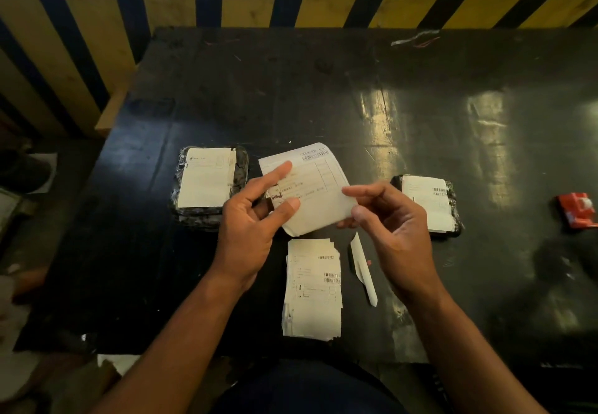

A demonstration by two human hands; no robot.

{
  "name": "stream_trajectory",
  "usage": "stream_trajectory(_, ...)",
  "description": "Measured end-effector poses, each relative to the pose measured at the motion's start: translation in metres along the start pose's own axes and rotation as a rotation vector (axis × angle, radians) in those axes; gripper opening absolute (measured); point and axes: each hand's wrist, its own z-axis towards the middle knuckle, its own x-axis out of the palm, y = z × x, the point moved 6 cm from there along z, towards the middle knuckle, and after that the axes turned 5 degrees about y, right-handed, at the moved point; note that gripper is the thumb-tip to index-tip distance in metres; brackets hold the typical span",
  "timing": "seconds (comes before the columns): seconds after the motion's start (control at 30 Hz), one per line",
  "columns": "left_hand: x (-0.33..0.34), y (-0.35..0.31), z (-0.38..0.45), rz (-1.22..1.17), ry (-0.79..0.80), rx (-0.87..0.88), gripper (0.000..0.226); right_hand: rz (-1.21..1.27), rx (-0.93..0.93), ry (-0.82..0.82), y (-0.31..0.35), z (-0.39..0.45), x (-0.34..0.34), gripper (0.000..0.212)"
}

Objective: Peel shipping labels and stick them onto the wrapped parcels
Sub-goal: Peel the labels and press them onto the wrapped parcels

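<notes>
Both grips are up over the desk [323, 96] in the head view, sharing one shipping label [310, 187]. From where I sit, the left hand [250, 226] pinches the label's left edge between thumb and forefinger, and the right hand [393, 219] nips its near right corner with curled fingers; the sheet hangs tilted above the dark surface, between the two.

Below it, near me, lies the stack of labels [312, 287], with a white strip of backing [364, 268] just to its right. A wrapped parcel [212, 184] sits to the left and another parcel [427, 205] to the right, each already wearing a label. A red object [576, 210] rests far right.

I judge the step in hand is peeling: separating label from liner at that corner. Next I'd need the corner lifted cleanly, without curling the sticky face onto itself, and an unlabelled parcel, which I cannot see here.
</notes>
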Motion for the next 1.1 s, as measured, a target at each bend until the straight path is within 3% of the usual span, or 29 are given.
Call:
stream_trajectory(0.17, -0.006, -0.001, 0.002, -0.029, -0.038, -0.028, 0.05, -0.012, -0.06, -0.01, 0.003, 0.0, -0.003, 0.025)
stream_trajectory(0.93, -0.005, 0.007, -0.001, -0.021, -0.009, -0.096, 0.047, -0.014, -0.095, -0.004, 0.004, -0.007, -0.002, 0.019)
stream_trajectory(1.0, -0.004, 0.011, -0.001, 0.057, -0.003, -0.113, 0.046, -0.025, -0.098, -0.008, 0.004, -0.007, -0.002, 0.019)
stream_trajectory(1.1, -0.002, 0.014, -0.002, 0.383, 0.002, -0.083, 0.046, -0.042, -0.102, -0.016, 0.003, -0.007, -0.003, 0.019)
